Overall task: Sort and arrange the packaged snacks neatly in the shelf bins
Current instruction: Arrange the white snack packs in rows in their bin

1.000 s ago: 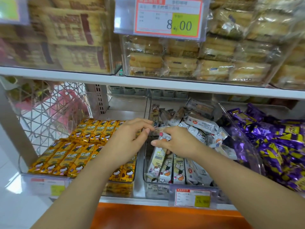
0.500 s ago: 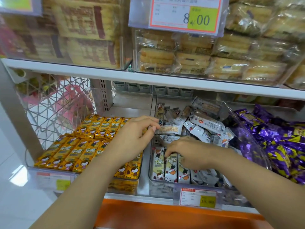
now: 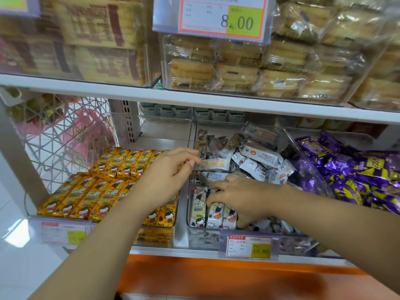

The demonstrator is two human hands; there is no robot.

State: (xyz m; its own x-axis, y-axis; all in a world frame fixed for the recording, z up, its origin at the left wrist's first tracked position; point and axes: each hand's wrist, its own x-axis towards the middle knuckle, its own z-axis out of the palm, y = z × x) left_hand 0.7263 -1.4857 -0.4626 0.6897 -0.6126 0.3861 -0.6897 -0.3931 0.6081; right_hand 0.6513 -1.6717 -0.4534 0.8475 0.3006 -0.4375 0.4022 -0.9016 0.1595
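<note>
Flanking my left grip [image 3: 164, 178] on its left: rowed yellow packets [image 3: 97, 185]. Left grip pinches one loose white packet [image 3: 214, 164] by its end. Right grip [image 3: 242, 198], just below, curls round upright white packets [image 3: 213, 214]. Risk: loose heap [image 3: 257, 155] beyond my grips may slide, toppling that row.

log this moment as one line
step: sorting middle bin | left hand: pinches loose white pack | right hand: grips front-row packs | yellow packs: neat rows | rear pile: jumbled

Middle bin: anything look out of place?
Yes. Behind the neat front row, white packets lie heaped at all angles in the middle bin. The left hand pinches one loose packet; the right hand grips the front row.
</note>
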